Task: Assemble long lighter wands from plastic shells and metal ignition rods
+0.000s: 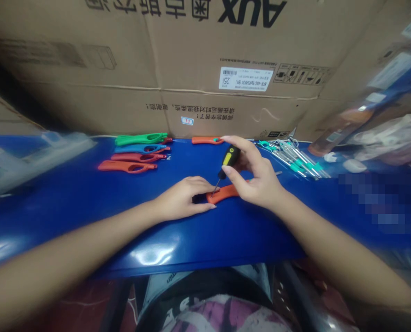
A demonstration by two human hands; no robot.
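My right hand [257, 177] grips a screwdriver [228, 159] by its black and yellow handle. The thin shaft slants down, its tip at the near left end of an orange lighter casing [226, 193] lying on the blue table. My left hand [184, 198] holds that end of the casing, fingers behind it and thumb in front. The right hand hides the casing's other end. Beyond it lies another orange lighter casing [205, 140] with a teal part.
To the left lie a green casing [136, 139], a blue casing [132, 149], a red casing [132, 157] and an orange-red casing [122, 167]. Several metal rods with teal parts [295, 159] are piled right. A cardboard box [187, 55] stands behind the blue table [247, 240].
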